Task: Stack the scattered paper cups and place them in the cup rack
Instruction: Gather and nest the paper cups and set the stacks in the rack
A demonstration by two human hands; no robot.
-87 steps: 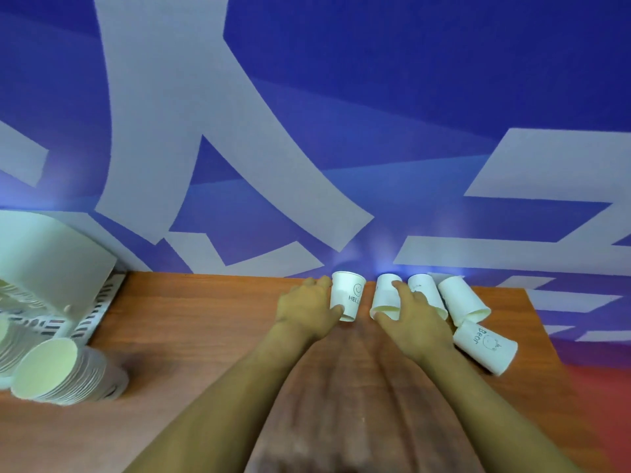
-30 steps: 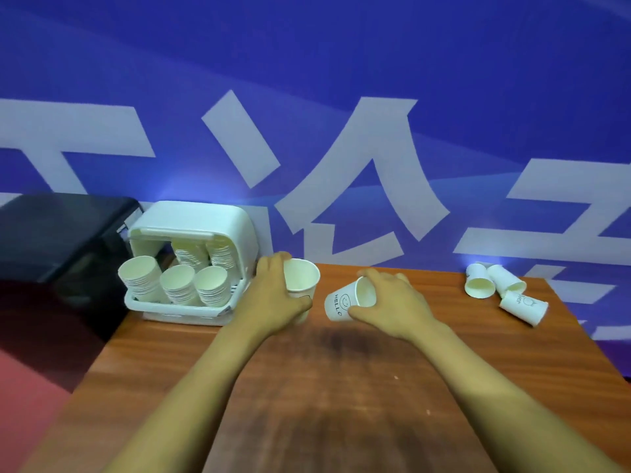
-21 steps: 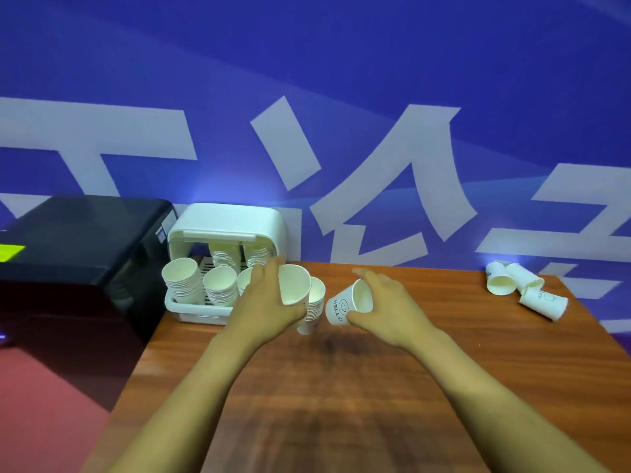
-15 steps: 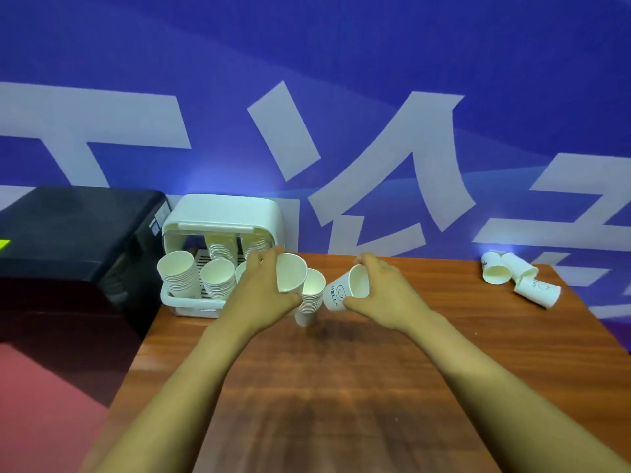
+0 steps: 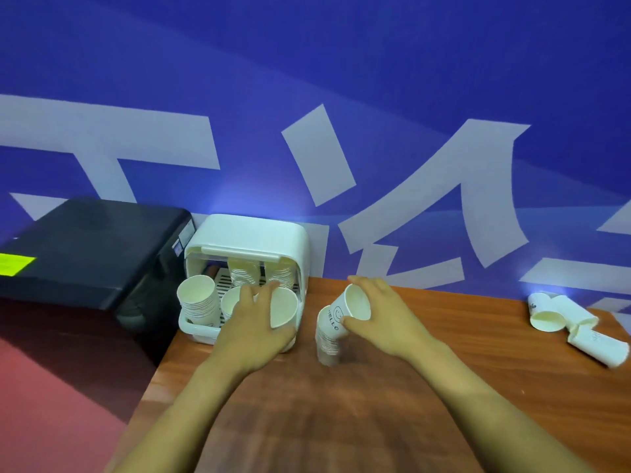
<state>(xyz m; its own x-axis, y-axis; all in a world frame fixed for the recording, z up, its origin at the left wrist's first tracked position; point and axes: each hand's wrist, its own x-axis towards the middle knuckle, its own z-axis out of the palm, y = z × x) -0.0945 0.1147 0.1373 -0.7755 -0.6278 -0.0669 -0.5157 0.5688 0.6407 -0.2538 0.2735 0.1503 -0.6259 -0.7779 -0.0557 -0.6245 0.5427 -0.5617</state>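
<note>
1. Hands: left hand [image 5: 254, 322] grips a single paper cup [image 5: 283, 308], mouth tilted toward the camera, directly in front of the cup rack [image 5: 247, 233]. Right hand [image 5: 382, 319] pinches a "HELLO" cup [image 5: 355, 302] by its wall, tilted, just right of the rack
2. Free-standing stack [image 5: 327, 336]: stands on the table [image 5: 375, 421] right of the rack, touching or just under the "HELLO" cup; contact cannot be confirmed
3. Risk, toppling: the stack appears tall and unsupported. A tilted cup pushed onto its rim off-axis could likely tip it away from the rack
4. Risk, crushing: paper walls are thin; a hard pinch could oval the mouth and jam the nesting
5. Risk, collision: rack stacks [image 5: 199, 302] crowd the front of the tray. The left hand's cup could clip one and dislodge it
6. Risk, omission: three loose cups [image 5: 563, 322] lie on their sides far right of the rack, near the table edge; one could roll off if bumped
</note>
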